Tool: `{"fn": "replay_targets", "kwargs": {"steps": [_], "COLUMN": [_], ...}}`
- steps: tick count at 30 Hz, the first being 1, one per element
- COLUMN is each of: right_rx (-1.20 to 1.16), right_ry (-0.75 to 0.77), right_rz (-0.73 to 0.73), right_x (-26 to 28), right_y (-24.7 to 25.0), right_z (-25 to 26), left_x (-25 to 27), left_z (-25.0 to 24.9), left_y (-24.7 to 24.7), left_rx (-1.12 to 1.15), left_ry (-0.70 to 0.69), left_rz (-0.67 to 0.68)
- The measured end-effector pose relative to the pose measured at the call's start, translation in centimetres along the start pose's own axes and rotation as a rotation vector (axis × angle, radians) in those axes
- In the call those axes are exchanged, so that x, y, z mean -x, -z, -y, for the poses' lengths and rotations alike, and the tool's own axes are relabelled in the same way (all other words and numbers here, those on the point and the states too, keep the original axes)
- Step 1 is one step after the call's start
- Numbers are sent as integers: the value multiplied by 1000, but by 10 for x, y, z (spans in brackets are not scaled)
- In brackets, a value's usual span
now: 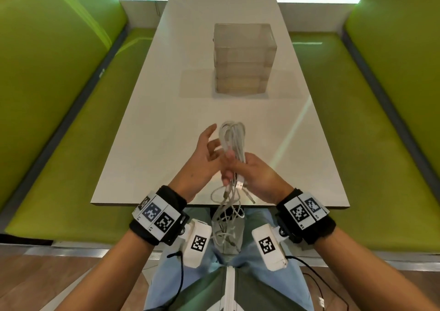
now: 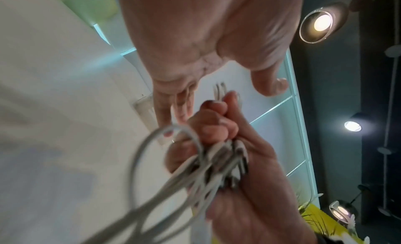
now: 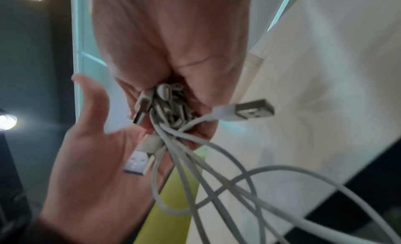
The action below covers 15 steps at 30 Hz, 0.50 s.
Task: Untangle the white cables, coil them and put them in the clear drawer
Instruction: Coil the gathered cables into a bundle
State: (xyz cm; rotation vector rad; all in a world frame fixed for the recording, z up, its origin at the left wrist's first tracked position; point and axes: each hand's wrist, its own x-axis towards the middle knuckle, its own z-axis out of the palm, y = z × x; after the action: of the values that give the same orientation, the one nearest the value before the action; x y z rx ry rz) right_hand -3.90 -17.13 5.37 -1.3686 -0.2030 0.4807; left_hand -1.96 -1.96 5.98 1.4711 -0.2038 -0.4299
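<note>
My right hand [image 1: 240,168] grips a bundle of white cables [image 1: 232,139] above the near part of the table. Looped ends stick up beyond the fist, and USB plugs [image 3: 253,109] and tangled loose lengths [image 1: 226,218] hang below it past the table's edge. My left hand [image 1: 207,149] is beside the bundle with straight, spread fingers, its palm facing the cables; whether it touches them is unclear. In the right wrist view the fist [image 3: 173,62] closes around several cable ends. The clear drawer unit [image 1: 242,58], a stack of closed drawers, stands farther back on the table.
The white table [image 1: 166,110] runs away from me between green bench seats [image 1: 59,129] on both sides. My lap lies below the table's near edge [image 1: 142,203], with the hanging cables over it.
</note>
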Motion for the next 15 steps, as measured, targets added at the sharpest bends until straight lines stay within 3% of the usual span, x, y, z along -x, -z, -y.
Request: {"fn": "replay_targets", "kwargs": {"steps": [3,7,15], "right_rx": [-190,-235,-42], "right_ry": [25,38,49], "right_rz": [-89,-175,-246], "right_x": [-4,-6,-6], "right_y": [13,24,32], "right_z": [14,25,30], "left_x": [7,11,9], "left_z": [14,26,21], "left_y": [3,1,8], "left_rx": [-69,-103,-64], "left_ry": [59,60,-48], "left_rz": [70,-3,-168]}}
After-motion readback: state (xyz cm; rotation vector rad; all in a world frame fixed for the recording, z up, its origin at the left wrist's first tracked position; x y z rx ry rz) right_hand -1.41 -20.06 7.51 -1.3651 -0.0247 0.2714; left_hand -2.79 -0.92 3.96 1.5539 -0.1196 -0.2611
